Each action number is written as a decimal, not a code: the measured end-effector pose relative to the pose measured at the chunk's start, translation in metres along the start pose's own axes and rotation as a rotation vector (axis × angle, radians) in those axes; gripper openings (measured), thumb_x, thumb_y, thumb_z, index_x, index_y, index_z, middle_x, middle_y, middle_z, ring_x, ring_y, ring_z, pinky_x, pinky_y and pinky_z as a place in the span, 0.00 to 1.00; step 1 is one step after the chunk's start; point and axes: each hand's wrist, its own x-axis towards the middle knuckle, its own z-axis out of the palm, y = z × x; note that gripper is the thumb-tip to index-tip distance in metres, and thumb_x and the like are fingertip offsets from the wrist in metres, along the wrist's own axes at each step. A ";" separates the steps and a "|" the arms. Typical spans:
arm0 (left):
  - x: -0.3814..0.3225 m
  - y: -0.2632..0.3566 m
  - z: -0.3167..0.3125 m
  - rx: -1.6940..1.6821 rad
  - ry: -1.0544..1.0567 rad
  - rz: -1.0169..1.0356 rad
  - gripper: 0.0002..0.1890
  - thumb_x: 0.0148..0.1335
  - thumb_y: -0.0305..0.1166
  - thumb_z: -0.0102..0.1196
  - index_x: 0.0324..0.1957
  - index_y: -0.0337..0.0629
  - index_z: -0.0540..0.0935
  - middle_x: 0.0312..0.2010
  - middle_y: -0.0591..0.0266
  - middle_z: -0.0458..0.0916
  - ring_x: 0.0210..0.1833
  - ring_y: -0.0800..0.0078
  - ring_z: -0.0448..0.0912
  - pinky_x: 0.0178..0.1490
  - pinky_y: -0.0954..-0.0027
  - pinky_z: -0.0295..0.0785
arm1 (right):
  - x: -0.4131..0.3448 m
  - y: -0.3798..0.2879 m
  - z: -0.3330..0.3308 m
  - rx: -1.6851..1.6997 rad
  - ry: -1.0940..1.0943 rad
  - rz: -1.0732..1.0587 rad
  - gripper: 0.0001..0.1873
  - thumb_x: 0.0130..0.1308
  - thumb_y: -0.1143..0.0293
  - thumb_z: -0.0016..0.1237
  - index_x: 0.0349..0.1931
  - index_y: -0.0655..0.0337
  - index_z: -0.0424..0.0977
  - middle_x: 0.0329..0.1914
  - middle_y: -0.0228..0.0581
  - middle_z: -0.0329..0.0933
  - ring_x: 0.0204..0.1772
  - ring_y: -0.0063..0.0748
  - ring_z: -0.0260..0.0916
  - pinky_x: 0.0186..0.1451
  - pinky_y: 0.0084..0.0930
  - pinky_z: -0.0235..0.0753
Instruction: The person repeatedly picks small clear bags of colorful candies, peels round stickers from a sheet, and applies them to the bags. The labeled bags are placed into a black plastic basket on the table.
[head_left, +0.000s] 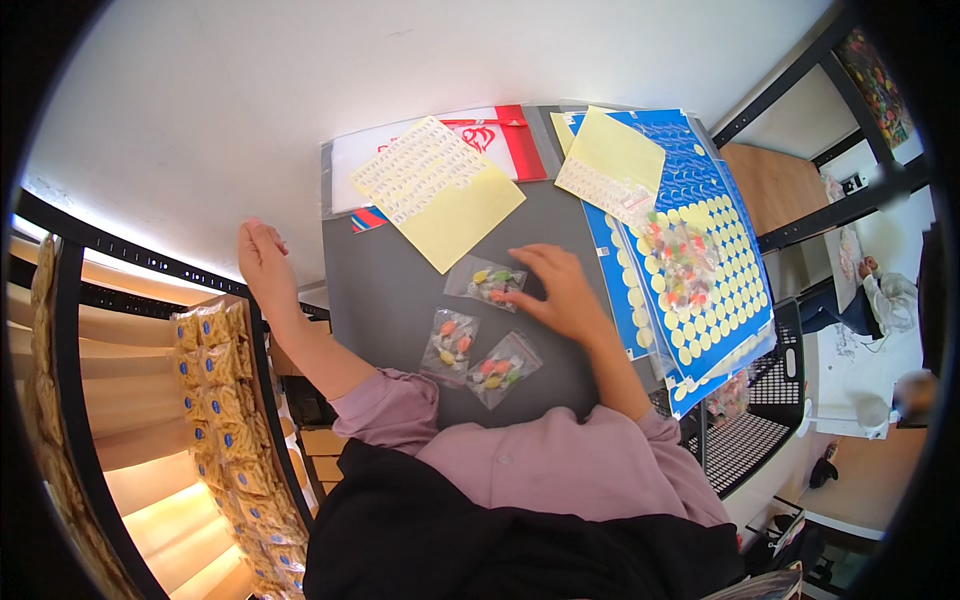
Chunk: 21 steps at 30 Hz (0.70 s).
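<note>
My left hand (262, 244) is raised beyond the left edge of the grey table (375, 262), its fingers curled together; whether something small is between them I cannot tell. Over the table, my right hand (544, 281) has thumb and fingers apart, beside a clear zip bag of colourful wrapped candies (495, 283). Two more such bags, one upright (450, 341) and one slanted (502, 371), lie nearer my body. Above them lies a yellow sticker sheet (450, 195), partly peeled. Blue sheets of round yellow stickers (712, 322) lie at the right, with several candy bags (679, 259) heaped on top.
A second yellow sticker sheet (615, 161) overlaps the blue sheets. A white and red plastic package (517, 142) lies at the far edge. A black plastic crate (765, 420) stands at the right. Packaged snacks (232, 435) fill a shelf at left. Another person (889, 300) sits far right.
</note>
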 end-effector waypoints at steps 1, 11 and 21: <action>-0.001 -0.001 0.003 0.057 0.058 0.002 0.14 0.65 0.36 0.44 0.25 0.40 0.66 0.21 0.68 0.64 0.27 0.79 0.63 0.31 0.78 0.59 | 0.002 -0.005 0.008 -0.017 -0.036 -0.020 0.27 0.49 0.61 0.58 0.50 0.59 0.69 0.48 0.42 0.70 0.53 0.43 0.65 0.57 0.35 0.61; -0.014 0.039 0.027 0.382 -0.153 -0.026 0.15 0.54 0.34 0.59 0.40 0.39 0.72 0.48 0.56 0.72 0.46 0.71 0.70 0.44 0.69 0.66 | 0.002 -0.007 -0.005 0.189 0.062 0.058 0.30 0.45 0.72 0.60 0.52 0.62 0.66 0.37 0.40 0.69 0.37 0.34 0.69 0.43 0.27 0.70; -0.069 0.100 0.105 -0.442 -0.925 -0.098 0.15 0.59 0.29 0.53 0.47 0.36 0.70 0.43 0.61 0.75 0.48 0.74 0.72 0.49 0.71 0.69 | 0.027 -0.056 -0.019 0.307 0.578 0.045 0.35 0.44 0.77 0.63 0.54 0.66 0.61 0.33 0.33 0.65 0.36 0.20 0.65 0.37 0.14 0.70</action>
